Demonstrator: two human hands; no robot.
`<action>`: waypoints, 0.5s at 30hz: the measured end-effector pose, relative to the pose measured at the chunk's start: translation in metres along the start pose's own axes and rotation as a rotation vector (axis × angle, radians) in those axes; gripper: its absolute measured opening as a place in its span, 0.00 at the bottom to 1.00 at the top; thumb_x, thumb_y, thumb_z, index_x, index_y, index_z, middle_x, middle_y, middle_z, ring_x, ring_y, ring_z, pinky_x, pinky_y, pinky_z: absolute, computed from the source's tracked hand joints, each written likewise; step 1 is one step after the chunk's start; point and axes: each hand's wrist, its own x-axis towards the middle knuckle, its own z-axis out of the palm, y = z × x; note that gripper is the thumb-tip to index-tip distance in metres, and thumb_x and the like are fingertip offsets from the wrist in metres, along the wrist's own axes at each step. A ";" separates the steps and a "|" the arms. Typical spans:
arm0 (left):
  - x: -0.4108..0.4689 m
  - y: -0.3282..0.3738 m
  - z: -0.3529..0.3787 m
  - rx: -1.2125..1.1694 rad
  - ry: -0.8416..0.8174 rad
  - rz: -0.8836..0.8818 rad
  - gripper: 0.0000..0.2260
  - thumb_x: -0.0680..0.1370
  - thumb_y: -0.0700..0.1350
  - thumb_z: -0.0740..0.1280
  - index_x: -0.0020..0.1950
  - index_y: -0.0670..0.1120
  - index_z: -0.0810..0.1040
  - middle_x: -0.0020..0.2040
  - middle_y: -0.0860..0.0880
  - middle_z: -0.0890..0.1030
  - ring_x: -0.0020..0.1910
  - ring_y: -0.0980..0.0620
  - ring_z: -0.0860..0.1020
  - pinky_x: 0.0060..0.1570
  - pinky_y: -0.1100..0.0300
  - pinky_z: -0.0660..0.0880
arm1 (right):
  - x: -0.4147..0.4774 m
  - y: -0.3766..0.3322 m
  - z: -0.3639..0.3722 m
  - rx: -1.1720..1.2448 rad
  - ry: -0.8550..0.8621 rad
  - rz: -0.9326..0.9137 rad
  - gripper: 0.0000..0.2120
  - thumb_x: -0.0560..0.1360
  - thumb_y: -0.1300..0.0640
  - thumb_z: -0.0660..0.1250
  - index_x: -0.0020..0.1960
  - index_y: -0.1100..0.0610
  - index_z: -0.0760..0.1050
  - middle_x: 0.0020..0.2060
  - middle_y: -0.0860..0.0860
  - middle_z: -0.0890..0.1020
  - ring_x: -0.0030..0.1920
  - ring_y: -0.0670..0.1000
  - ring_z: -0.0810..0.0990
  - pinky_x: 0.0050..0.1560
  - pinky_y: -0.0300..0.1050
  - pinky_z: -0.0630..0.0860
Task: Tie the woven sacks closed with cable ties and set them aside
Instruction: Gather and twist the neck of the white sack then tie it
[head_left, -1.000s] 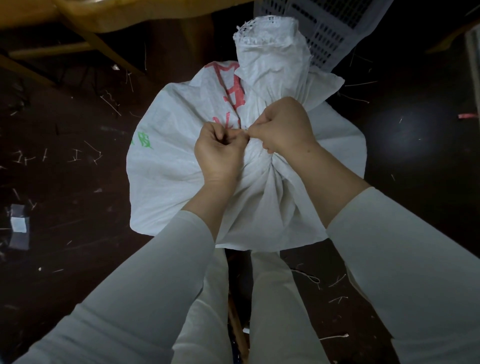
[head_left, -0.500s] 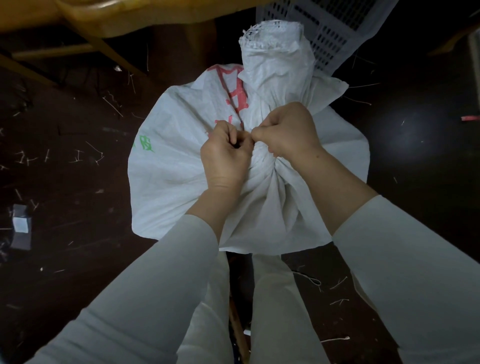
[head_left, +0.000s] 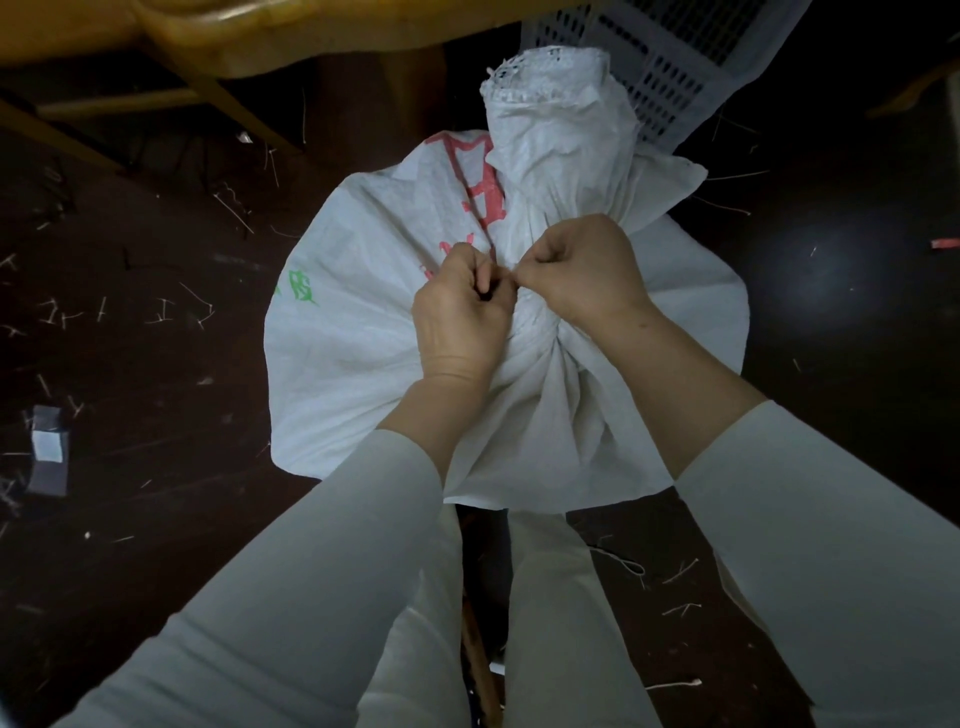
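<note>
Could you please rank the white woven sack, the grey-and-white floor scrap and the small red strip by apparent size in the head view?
1. White woven sack, by far the largest.
2. Grey-and-white scrap, clearly smaller.
3. Small red strip, smallest as seen; it reaches the frame edge, so its full size is unsure.

The hands, left (head_left: 462, 322) and right (head_left: 587, 275), cover the gathered neck of the sack (head_left: 363, 338). The cable tie (head_left: 485, 296) they pinch is nearly all hidden, and only a small dark bit shows in the left fingers. The red print (head_left: 483, 192) is partly covered by the folded top and the hands, and the green print (head_left: 300, 287) is too small to read. The sleeves (head_left: 779, 519) hide the sack's near edge. The crate (head_left: 675, 67) and the wooden furniture (head_left: 208, 31) are cut off by the top edge. The pale bits on the floor (head_left: 156, 519) are too small to identify.
</note>
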 end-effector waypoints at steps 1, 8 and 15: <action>0.001 0.000 0.000 -0.015 0.009 -0.018 0.23 0.70 0.36 0.69 0.31 0.54 0.57 0.33 0.40 0.79 0.36 0.40 0.79 0.41 0.49 0.77 | 0.000 0.000 -0.001 0.020 0.003 -0.008 0.12 0.69 0.63 0.67 0.32 0.72 0.74 0.27 0.63 0.72 0.30 0.54 0.68 0.32 0.44 0.66; 0.003 -0.001 0.001 -0.001 -0.006 0.006 0.23 0.70 0.38 0.70 0.31 0.55 0.57 0.33 0.40 0.80 0.35 0.40 0.79 0.41 0.48 0.77 | -0.008 0.004 -0.006 0.135 0.010 -0.012 0.06 0.72 0.61 0.70 0.43 0.65 0.81 0.26 0.50 0.77 0.27 0.48 0.76 0.41 0.48 0.79; 0.005 0.003 0.004 -0.025 -0.014 -0.006 0.22 0.70 0.37 0.69 0.30 0.53 0.57 0.35 0.39 0.80 0.37 0.40 0.79 0.43 0.50 0.77 | -0.014 0.001 -0.010 0.096 -0.008 0.025 0.09 0.75 0.61 0.65 0.42 0.66 0.80 0.26 0.50 0.79 0.30 0.48 0.82 0.46 0.52 0.82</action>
